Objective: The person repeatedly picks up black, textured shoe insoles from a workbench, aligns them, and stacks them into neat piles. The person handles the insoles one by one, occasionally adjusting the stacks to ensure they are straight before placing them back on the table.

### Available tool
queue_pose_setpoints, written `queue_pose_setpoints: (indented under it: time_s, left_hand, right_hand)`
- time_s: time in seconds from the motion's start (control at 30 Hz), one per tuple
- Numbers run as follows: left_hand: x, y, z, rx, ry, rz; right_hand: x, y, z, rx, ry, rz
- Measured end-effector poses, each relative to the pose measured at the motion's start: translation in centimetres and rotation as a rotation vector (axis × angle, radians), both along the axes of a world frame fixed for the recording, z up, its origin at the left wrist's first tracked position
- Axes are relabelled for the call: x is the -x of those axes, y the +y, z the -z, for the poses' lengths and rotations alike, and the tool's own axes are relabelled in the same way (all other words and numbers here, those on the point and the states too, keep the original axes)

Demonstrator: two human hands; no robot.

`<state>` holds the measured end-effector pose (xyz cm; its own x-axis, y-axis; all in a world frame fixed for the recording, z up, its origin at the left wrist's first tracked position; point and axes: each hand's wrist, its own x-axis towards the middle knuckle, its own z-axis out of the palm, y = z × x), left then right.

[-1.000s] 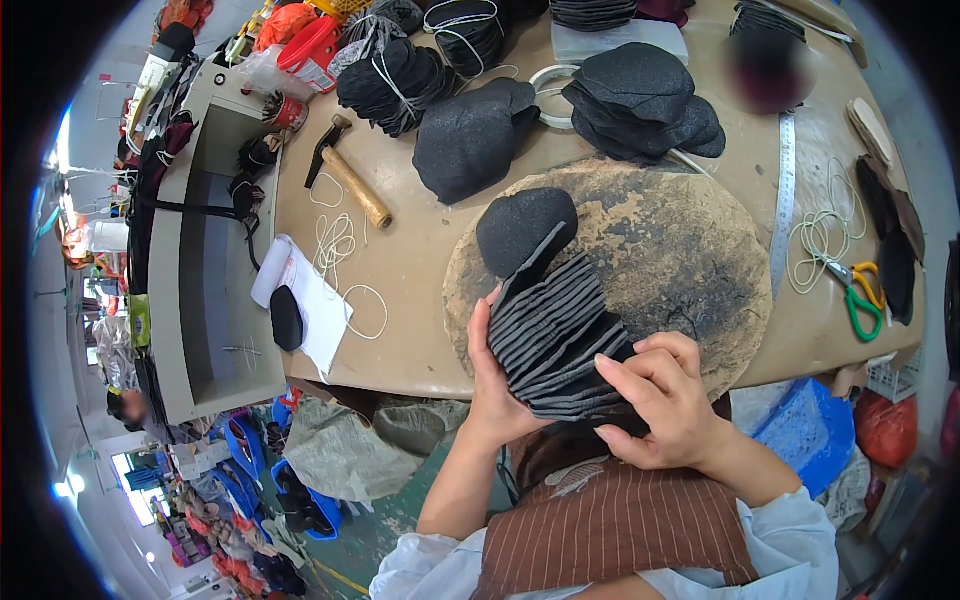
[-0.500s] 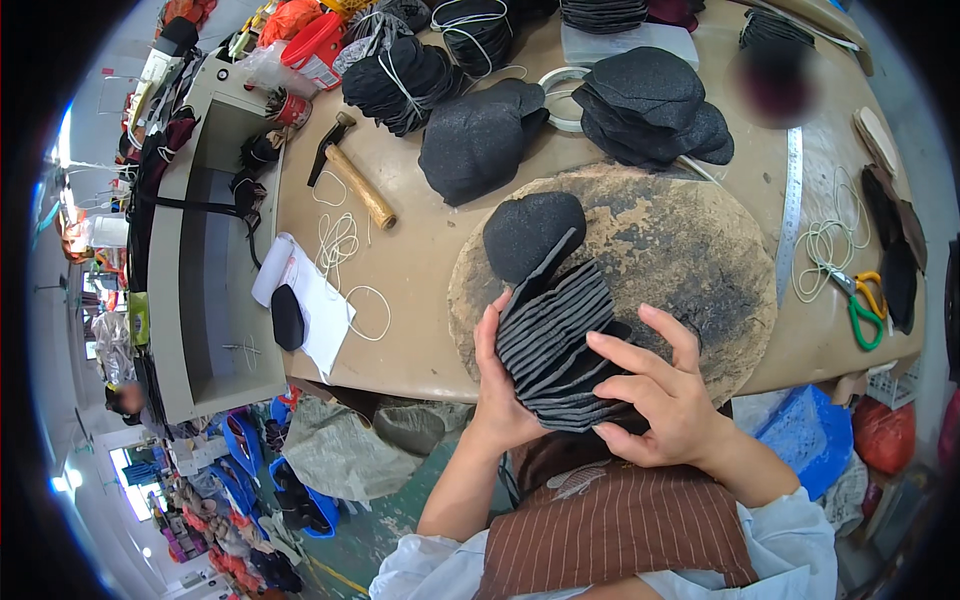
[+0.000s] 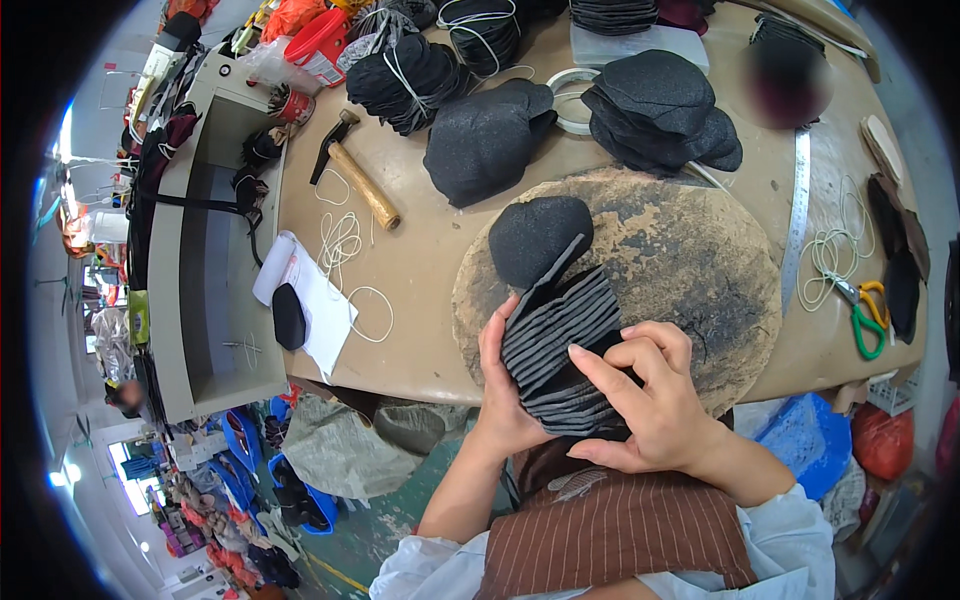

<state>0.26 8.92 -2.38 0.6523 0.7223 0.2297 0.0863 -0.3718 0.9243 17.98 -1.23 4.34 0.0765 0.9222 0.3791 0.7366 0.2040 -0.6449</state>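
A fanned stack of dark grey, felt-like cut pieces (image 3: 560, 345) is gripped in my left hand (image 3: 503, 400), with the fingers along its left side and the palm below. The layered edges face up, and the top piece juts out farther than the others. At the stack's right side is my right hand (image 3: 655, 400). Its index fingertip touches the layered edges, the other fingers are bent and the thumb stands apart near the stack's lower end. Just beyond, a loose rounded black piece (image 3: 540, 235) lies on the round worn wooden block (image 3: 700, 250).
Past the block lie black piece piles (image 3: 655, 100) (image 3: 488, 150), a tape roll (image 3: 570, 122) and tied bundles (image 3: 408, 85). A hammer (image 3: 362, 180) and white paper (image 3: 325, 325) lie left. Scissors (image 3: 866, 325), cord (image 3: 828, 270) and a ruler (image 3: 797, 210) lie right.
My right index finger has moved left and down across the layered edges, and the right thumb has shifted left and lower. The left hand still holds the stack, nearly unmoved.
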Motion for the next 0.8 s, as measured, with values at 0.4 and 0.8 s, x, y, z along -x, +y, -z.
queue_pose_setpoints:
  time_s: [0.4, 0.8]
  left_hand:
    - [-0.2, 0.2, -0.1, -0.075, -0.004, -0.009]
    - [0.1, 0.6, -0.4, -0.074, 0.039, 0.086]
  right_hand:
    - [-0.1, 0.4, 0.4, -0.052, -0.003, 0.050]
    - [-0.4, 1.3, -0.5, 0.020, 0.075, 0.008]
